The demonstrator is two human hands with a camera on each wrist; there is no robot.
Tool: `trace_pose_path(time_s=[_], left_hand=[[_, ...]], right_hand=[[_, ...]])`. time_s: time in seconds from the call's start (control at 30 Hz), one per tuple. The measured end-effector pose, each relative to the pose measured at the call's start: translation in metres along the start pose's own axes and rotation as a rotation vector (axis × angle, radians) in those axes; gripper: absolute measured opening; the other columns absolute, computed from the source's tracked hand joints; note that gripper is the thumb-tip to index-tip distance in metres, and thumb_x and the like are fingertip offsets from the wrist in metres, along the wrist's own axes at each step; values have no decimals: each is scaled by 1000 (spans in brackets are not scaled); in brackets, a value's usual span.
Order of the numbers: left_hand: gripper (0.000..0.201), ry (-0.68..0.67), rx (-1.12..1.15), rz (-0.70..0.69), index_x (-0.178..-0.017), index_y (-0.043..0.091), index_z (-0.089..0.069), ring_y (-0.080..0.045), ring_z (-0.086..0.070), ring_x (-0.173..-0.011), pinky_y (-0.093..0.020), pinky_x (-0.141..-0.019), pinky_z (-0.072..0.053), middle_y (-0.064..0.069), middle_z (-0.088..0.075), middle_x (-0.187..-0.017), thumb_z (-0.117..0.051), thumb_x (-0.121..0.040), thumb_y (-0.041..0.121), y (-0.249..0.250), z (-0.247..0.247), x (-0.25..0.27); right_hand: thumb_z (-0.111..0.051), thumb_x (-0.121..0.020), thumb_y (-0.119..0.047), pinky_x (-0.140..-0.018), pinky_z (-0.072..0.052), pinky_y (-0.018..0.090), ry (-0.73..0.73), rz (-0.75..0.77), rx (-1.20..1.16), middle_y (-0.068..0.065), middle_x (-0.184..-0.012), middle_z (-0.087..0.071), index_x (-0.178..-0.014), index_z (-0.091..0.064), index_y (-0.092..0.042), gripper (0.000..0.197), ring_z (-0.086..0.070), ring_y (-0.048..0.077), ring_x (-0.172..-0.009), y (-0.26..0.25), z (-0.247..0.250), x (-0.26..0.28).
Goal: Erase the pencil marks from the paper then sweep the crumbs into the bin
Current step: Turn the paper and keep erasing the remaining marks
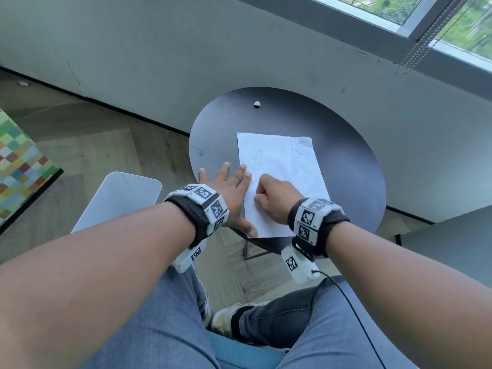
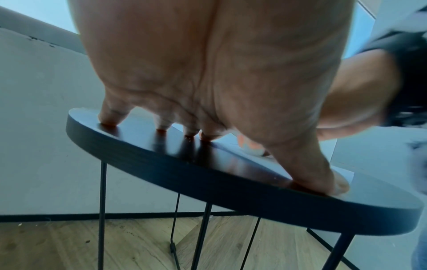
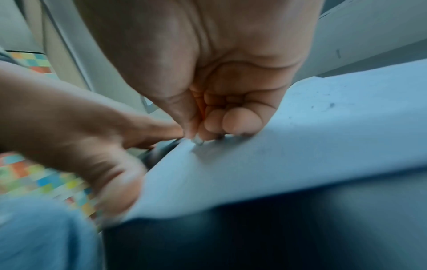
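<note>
Paper (image 1: 282, 179) flat on round dark counter (image 1: 346, 161), long edge running away from the person, far right corner creased. Faint pencil marks (image 1: 257, 158) on upper left part of sheet.

Left hand (image 1: 229, 190) spread wide, palm down: two fingertips on left edge of paper, the others on bare counter, thumb at near left corner of sheet. Holding nothing; pressing. Left wrist view confirms fingertips (image 2: 108, 120) planted on counter top.

Right hand (image 1: 277, 198) curled into a fist over lower middle of paper, knuckles up. Right wrist view (blurred): thumb and fingertips (image 3: 240, 120) pinched together and touching the sheet, a small grey tip (image 3: 198, 141) showing at the pinch; cannot tell what it is.

Small white lump (image 1: 257, 104) on far part of counter, well apart from paper and both hands.

White bin (image 1: 119, 201) on floor just left of counter, beside left forearm
</note>
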State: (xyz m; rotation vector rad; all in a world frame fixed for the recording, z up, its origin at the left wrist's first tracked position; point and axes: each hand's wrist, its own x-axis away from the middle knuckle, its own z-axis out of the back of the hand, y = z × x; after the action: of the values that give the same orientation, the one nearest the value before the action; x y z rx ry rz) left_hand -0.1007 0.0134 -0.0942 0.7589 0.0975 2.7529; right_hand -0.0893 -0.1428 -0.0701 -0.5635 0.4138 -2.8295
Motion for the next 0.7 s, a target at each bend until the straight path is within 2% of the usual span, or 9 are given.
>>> trace_pose_path(time_s=[0.1,0.2,0.5,0.7], left_hand=[[141,-12,1,4,-161,23,16,-30,19,-155,-75,-116,-4,6,24,-168,-59,-63,93,0,3,-1],[143,-7,2,11,-161,24,14,-29,18,-155,-76,-115,-6,6,22,-169,-61,-61,93,1,3,-1],[138,17,-1,12,-161,22,14,-30,17,-155,-76,-115,-6,5,22,-168,-58,-66,92,1,-1,-2],[142,17,25,-4,-161,24,15,-29,18,-155,-75,-116,-2,6,23,-168,-59,-62,94,-1,0,-1]], right_hand=[[-52,-95,-28,-75,-42,31,23,-76,-12,8,-106,-64,-104,-54,-16,15,-58,27,-95,-3,11,-27],[-52,-95,-28,-75,-41,30,20,-96,1,9,-108,-64,-105,-54,-16,16,-56,26,-93,-4,14,-38],[-51,-94,-25,-77,-48,35,-111,79,1,6,-97,-66,-96,-53,-19,7,-57,23,-87,-3,-13,31],[-51,-95,-27,-74,-42,32,16,-9,20,9,-104,-64,-101,-53,-15,13,-57,26,-90,-7,2,-19]])
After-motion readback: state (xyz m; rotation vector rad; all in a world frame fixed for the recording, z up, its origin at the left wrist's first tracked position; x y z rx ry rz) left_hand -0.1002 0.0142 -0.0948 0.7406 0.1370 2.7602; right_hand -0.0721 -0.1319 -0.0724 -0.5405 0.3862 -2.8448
